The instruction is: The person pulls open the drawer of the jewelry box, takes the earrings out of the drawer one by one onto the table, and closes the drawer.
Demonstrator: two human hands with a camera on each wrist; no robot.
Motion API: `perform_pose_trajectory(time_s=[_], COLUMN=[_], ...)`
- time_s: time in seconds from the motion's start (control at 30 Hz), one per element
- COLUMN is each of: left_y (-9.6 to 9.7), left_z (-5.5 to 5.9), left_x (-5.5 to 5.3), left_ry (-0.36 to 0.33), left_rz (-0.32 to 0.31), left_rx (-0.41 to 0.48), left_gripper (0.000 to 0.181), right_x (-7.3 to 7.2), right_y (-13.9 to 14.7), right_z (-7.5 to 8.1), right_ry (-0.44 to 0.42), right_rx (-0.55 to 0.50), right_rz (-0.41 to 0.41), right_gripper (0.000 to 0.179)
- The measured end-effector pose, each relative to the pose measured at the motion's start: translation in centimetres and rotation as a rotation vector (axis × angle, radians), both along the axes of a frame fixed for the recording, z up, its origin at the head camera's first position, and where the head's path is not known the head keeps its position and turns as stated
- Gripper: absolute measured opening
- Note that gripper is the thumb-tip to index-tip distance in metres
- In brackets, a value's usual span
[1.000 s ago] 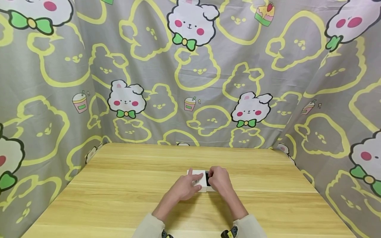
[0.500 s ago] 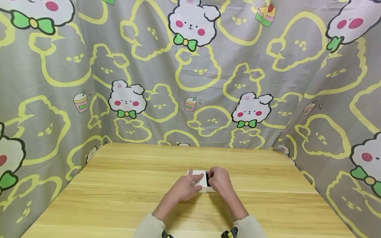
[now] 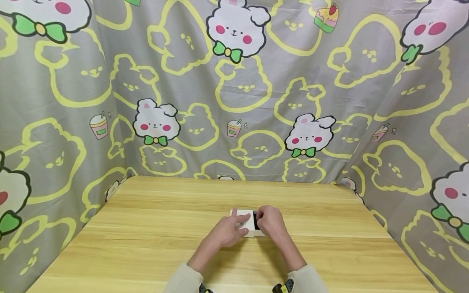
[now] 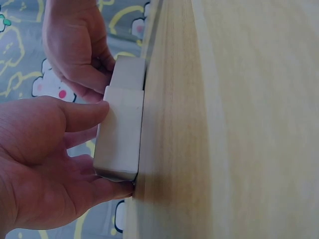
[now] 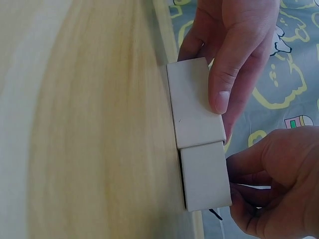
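A small white box (image 3: 250, 224) lies flat on the table, its inner tray (image 5: 207, 177) slid partway out of the outer sleeve on the right. My left hand (image 3: 227, 230) grips the sleeve, thumb along the near side and fingers over the top and left end. Something black (image 3: 255, 221) shows inside the tray, and a thin black end (image 5: 215, 214) sticks out past it in the right wrist view. Over the open tray, my right hand (image 3: 271, 221) has its fingers curled and pinches at the black item. Its fingertips are largely hidden.
The wooden table (image 3: 165, 211) extends around the box on all sides. A grey curtain (image 3: 253, 122) printed with rabbits and yellow outlines encloses the back and both sides. Dark bands with yellow parts (image 3: 283, 287) sit at the wrists.
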State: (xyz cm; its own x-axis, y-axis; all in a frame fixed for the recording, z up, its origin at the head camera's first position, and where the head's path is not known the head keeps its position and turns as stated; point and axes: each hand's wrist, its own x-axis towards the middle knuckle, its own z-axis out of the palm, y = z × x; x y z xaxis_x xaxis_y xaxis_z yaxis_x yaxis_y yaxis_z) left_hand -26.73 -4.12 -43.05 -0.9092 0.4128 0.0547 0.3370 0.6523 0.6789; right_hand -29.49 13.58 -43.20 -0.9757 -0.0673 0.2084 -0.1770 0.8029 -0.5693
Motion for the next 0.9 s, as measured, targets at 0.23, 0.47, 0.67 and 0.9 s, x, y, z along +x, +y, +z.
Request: perform_pose_trajectory(time_s=[0.23,0.47,0.67,0.9], left_y=[0.0,0.02,0.04,0.05], left_z=[-0.06,-0.24,-0.19,-0.12], left_x=[0.05,-0.11,-0.1,-0.03], left_ry=[-0.011,-0.006,-0.008,-0.01], left_rz=[0.005,0.006,0.007,0.01], left_rx=[0.002,-0.003,-0.003,-0.001], left_gripper=[0.049,0.049,0.049,0.049], right_x=[0.11,0.21,0.2,0.17], right_y=[0.05,0.02,0.1,0.14], right_z=[0.12,0.32,0.37,0.47], right_ry=[0.013,0.004,0.009,-0.011], right_rx=[0.003,-0.004,-0.009,-0.044], right_rz=[0.003,0.0,0.006,0.006], right_gripper=[0.023,0.022,0.021,0.021])
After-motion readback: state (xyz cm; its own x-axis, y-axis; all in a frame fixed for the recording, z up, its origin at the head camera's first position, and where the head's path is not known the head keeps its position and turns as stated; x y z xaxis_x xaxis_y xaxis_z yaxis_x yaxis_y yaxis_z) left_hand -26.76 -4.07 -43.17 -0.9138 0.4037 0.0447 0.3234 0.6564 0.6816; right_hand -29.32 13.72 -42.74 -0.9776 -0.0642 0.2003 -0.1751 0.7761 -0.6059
